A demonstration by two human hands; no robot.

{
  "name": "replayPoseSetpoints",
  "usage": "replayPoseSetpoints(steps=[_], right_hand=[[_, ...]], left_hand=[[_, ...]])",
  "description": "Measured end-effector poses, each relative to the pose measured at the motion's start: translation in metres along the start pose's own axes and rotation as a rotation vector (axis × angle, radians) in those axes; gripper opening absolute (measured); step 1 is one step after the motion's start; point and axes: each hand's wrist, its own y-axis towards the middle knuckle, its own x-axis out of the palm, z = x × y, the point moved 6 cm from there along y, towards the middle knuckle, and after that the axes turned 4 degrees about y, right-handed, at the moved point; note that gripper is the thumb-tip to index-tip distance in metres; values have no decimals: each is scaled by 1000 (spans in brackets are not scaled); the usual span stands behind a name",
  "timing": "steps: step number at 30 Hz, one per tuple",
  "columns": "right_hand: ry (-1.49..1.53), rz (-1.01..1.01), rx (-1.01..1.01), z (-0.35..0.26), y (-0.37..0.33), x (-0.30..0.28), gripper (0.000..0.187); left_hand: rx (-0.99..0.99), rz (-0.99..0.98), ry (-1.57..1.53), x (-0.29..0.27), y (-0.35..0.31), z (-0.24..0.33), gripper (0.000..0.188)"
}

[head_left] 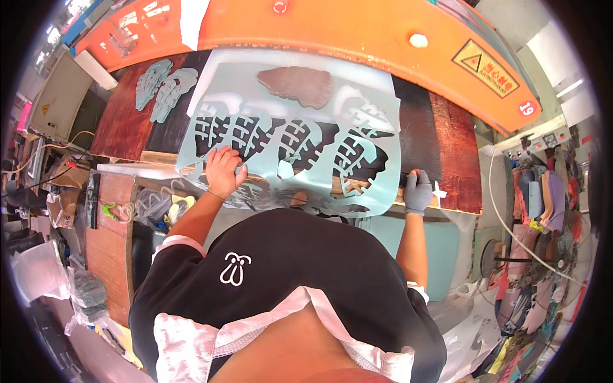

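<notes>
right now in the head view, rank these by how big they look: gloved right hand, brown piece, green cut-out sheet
1. green cut-out sheet
2. brown piece
3. gloved right hand

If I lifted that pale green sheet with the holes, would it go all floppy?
Probably floppy: the pale green sheet curves downward past the near edge of the table. It looks thin and much cut away, so likely light, and might tear where it narrows.
</notes>
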Motion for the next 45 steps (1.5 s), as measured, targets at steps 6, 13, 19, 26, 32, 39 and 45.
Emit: replayPoseSetpoints(steps=[6,13,19,26,32,39,45], right_hand=[[107,-32,-75,-7,-1,-4,23],[555,-77,-164,-112,52,-62,25],[802,-145,-34,-129,56,-62,28],[275,-98,-14,-55,-27,-33,27],[-221,-111,-270,-18,-51,-4,24],[-248,-133,-197,-8,-41,6,27],[-245,-197,-136,-5,-54,-6,32]], left_hand=[[-13,20,-37,-1,-2,-1,17],[-11,57,-62,-1,-3,-1,17],[35,98,-49,-5,1,1,17],[30,52,-73,-3,3,-1,17],[-1,10,-102,0,7,-4,17],[-57,-59,-50,7,6,-6,24],[-63,-43,-44,-6,-10,3,23]])
